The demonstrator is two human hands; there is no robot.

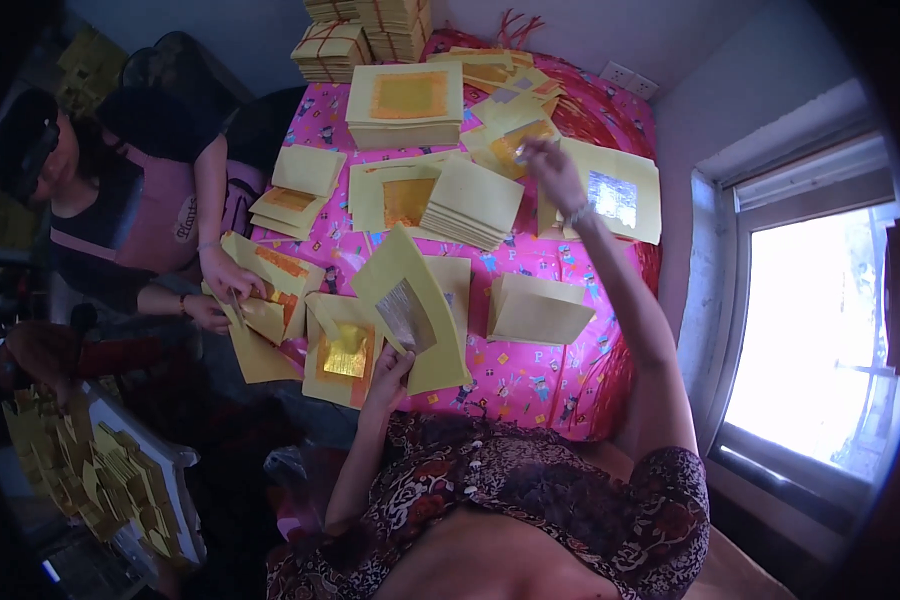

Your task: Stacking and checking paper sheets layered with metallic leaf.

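Note:
My left hand is closed around the lower edge of a few yellow paper sheets, raised at a tilt near the table's front. A silver foil square shows on their front. My right hand is stretched toward the far right, its fingers curled together over a yellow sheet with an orange and gold foil patch. What is between those fingertips is too small to tell. Just left of my left hand lies another yellow sheet with a shiny gold square. Beyond it a fanned stack of plain yellow sheets rests in the middle.
Pink patterned cloth covers the table. A thick foil-topped stack and tied bundles stand at the back. A folded sheet pile lies right. At the left, a co-worker's hands handle yellow sheets. A window is at right.

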